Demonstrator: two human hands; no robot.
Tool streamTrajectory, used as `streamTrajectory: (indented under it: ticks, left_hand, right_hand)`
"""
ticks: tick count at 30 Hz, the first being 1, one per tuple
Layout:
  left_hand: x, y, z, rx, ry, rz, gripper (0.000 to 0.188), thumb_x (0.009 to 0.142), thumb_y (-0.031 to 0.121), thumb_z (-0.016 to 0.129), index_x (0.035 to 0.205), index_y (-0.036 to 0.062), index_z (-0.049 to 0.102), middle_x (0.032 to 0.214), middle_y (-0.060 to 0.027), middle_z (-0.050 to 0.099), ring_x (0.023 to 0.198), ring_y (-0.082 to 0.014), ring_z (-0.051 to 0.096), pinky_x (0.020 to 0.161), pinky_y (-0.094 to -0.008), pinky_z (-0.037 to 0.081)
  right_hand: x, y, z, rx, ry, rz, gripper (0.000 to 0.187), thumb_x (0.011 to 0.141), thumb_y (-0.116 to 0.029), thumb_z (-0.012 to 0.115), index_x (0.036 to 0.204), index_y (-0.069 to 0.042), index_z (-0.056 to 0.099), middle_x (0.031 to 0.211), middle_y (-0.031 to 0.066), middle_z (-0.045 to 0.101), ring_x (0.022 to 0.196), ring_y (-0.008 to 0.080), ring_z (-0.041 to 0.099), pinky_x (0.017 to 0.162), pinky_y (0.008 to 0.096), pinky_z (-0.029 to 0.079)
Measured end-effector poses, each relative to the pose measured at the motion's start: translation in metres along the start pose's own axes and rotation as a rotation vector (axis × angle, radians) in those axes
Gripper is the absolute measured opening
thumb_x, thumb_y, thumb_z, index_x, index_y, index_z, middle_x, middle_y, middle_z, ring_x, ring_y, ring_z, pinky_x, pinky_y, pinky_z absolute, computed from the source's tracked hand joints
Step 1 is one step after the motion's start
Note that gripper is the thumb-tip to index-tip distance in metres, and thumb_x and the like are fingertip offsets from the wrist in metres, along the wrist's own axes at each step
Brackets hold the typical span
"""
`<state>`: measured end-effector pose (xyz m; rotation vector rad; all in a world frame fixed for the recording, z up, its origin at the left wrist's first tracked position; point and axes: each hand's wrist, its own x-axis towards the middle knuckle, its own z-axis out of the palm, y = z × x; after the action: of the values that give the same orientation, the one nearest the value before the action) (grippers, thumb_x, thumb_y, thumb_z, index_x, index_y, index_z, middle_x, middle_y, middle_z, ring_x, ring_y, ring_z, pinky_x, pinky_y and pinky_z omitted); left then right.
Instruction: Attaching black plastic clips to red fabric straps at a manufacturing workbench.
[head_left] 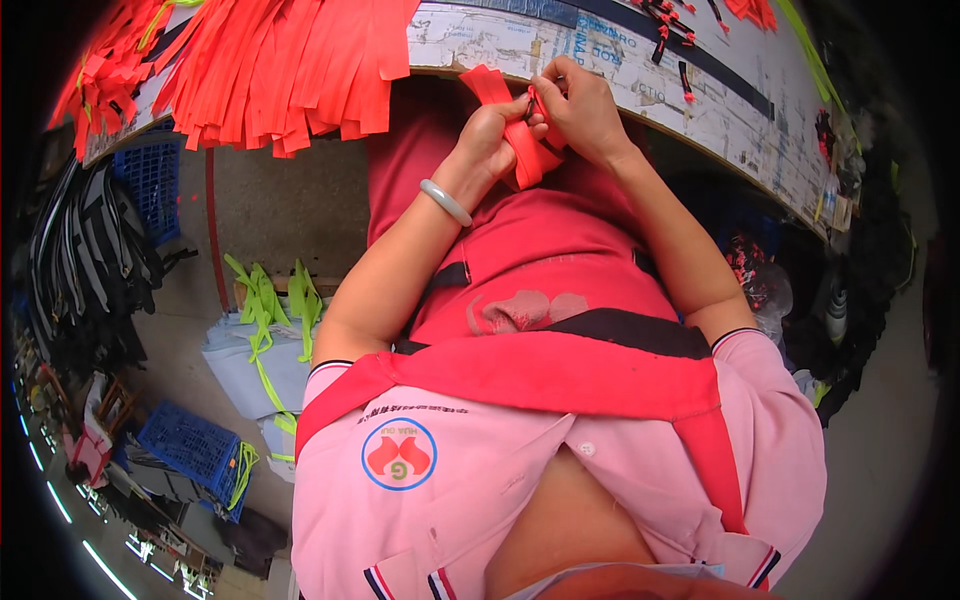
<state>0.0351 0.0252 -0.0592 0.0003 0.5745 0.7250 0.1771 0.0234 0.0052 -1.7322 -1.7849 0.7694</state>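
One head-worn fisheye view looks steeply down the wearer's own chest and red apron (540,370), close in, toward the surface (700,90) edge at the top, floor at both sides, rim bent

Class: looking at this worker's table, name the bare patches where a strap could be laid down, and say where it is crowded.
A bare strip of the table runs from the right hand toward the small dark clips. The table's left part is crowded, under the hanging pile of orange straps. Both hands, left hand included, pinch a folded orange strap at the table's edge.
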Motion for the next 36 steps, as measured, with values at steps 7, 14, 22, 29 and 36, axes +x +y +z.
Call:
streamTrajectory:
  ticks: [7,14,22,29,36]
  left_hand:
    - [0.007,0.000,-0.002,-0.131,0.012,-0.028,0.015,0.095,0.012,0.051,0.101,-0.0008,0.057,0.079,-0.0096,0.061,0.065,-0.0184,0.059,0.062,-0.0272,0.053]
    - [-0.025,0.007,0.026,0.408,0.121,0.338,0.025,0.090,0.013,0.063,0.109,-0.0031,0.059,0.083,-0.0076,0.063,0.061,-0.0143,0.060,0.053,-0.0228,0.048]
    - [-0.066,0.018,0.031,0.573,0.119,0.668,0.009,0.087,0.007,0.067,0.091,-0.0014,0.068,0.070,0.0033,0.060,0.055,-0.0022,0.050,0.049,-0.0165,0.038]
    - [-0.085,0.024,0.028,0.684,0.037,0.630,0.006,0.088,0.005,0.065,0.090,-0.0010,0.065,0.075,0.0012,0.062,0.061,-0.0036,0.052,0.053,-0.0180,0.038]
    - [-0.092,0.021,0.022,0.763,-0.026,0.705,0.006,0.088,0.003,0.063,0.091,-0.0025,0.065,0.077,-0.0007,0.063,0.065,-0.0058,0.057,0.055,-0.0196,0.043]
  right_hand:
    - [-0.003,-0.005,0.013,-0.077,0.101,-0.059,0.013,0.092,-0.015,0.058,0.087,-0.003,0.056,0.067,0.0129,0.065,0.059,0.0240,0.065,0.054,0.0321,0.049]
    - [-0.001,-0.009,-0.007,0.351,-0.019,0.120,0.017,0.091,-0.022,0.064,0.090,-0.005,0.061,0.066,0.0033,0.060,0.057,0.0045,0.053,0.051,0.0206,0.042]
    - [-0.017,-0.029,-0.006,0.423,-0.190,-0.086,0.021,0.086,-0.020,0.069,0.091,0.000,0.064,0.075,0.0048,0.063,0.068,0.0103,0.056,0.064,0.0255,0.047]
    - [-0.031,-0.036,-0.001,0.327,-0.142,-0.311,0.019,0.082,-0.015,0.072,0.088,0.000,0.062,0.076,0.0088,0.059,0.066,0.0156,0.054,0.061,0.0282,0.045]
    - [-0.037,-0.039,0.006,0.384,-0.175,-0.371,0.014,0.082,-0.010,0.072,0.089,-0.002,0.062,0.077,0.0090,0.059,0.066,0.0175,0.055,0.061,0.0295,0.045]
